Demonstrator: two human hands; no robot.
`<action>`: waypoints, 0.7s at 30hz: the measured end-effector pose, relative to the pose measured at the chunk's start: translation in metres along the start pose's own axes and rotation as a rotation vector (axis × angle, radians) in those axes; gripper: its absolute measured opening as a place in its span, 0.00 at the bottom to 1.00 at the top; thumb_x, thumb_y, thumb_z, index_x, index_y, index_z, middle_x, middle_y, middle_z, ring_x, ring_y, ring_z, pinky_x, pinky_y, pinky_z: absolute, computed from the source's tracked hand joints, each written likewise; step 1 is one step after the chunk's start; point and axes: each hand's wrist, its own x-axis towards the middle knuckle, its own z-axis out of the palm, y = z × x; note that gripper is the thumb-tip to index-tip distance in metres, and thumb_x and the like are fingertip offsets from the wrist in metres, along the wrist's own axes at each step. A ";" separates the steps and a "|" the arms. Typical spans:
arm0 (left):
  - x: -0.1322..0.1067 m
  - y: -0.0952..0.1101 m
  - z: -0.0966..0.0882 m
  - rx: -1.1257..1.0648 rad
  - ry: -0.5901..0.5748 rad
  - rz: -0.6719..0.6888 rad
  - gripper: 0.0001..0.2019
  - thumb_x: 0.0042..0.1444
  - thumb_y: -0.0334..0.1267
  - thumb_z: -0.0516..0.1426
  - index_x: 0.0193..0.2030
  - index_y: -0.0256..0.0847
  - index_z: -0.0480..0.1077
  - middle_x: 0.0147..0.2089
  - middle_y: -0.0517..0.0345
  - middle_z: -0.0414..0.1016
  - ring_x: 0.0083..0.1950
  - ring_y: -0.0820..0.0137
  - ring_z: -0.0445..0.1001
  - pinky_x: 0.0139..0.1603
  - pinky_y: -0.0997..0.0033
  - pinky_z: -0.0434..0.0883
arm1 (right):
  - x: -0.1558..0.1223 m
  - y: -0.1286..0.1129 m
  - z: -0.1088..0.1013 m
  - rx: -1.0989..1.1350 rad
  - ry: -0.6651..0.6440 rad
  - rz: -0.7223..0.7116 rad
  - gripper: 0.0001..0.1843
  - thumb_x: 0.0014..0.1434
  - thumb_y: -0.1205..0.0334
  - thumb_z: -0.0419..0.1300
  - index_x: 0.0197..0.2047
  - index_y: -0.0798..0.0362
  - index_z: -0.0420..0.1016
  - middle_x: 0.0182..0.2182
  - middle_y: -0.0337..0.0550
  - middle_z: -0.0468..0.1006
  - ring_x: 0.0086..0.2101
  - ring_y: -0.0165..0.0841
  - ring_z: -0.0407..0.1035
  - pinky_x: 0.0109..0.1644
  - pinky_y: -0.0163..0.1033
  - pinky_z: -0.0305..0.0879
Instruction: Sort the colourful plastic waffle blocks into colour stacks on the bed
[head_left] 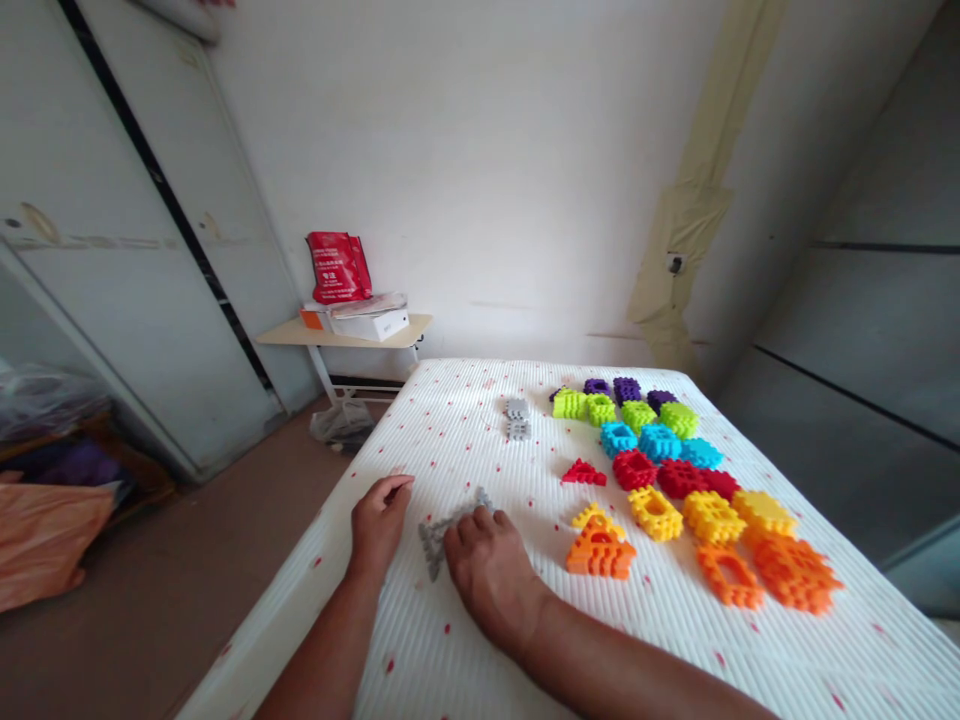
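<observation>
My right hand (pixel 491 572) rests low over several grey interlocking toy blocks (pixel 433 548) on the bed, with its fingers curled down onto them. The grey blocks show to the left of the hand and just above its knuckles; the rest is covered. To their left is my left hand (pixel 379 520), apart from them, its fingers bent in and drawn together. What it holds, if anything, is hidden. Farther up the bed, two small grey blocks (pixel 517 418) lie close together.
Coloured blocks lie in rows at right: purple (pixel 627 388), green (pixel 679 419), blue (pixel 660 441), red (pixel 634 469), yellow (pixel 715 516) and orange (pixel 795 570). An orange triangular block (pixel 600 553) is nearest my right forearm. Behind stands a small table (pixel 281 332) with a red bag (pixel 339 267).
</observation>
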 end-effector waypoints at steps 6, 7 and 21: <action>0.000 -0.001 0.002 -0.016 -0.009 0.018 0.13 0.46 0.44 0.55 0.33 0.40 0.75 0.39 0.52 0.79 0.44 0.63 0.76 0.47 0.64 0.70 | 0.012 0.053 -0.073 0.078 0.022 0.134 0.11 0.64 0.64 0.50 0.36 0.55 0.72 0.29 0.44 0.77 0.29 0.32 0.69 0.31 0.34 0.57; 0.000 -0.001 0.002 -0.015 -0.008 0.021 0.13 0.46 0.44 0.55 0.33 0.40 0.75 0.40 0.52 0.79 0.45 0.63 0.75 0.48 0.64 0.70 | 0.019 0.071 -0.079 0.086 -0.013 0.171 0.12 0.65 0.61 0.50 0.38 0.54 0.73 0.30 0.44 0.78 0.29 0.31 0.69 0.32 0.34 0.57; -0.002 0.006 0.001 0.061 -0.025 0.001 0.13 0.46 0.44 0.53 0.32 0.41 0.75 0.37 0.54 0.79 0.41 0.64 0.75 0.45 0.64 0.70 | 0.080 0.174 0.009 0.093 -0.405 -0.016 0.18 0.56 0.66 0.58 0.51 0.51 0.74 0.45 0.46 0.78 0.43 0.36 0.72 0.45 0.36 0.64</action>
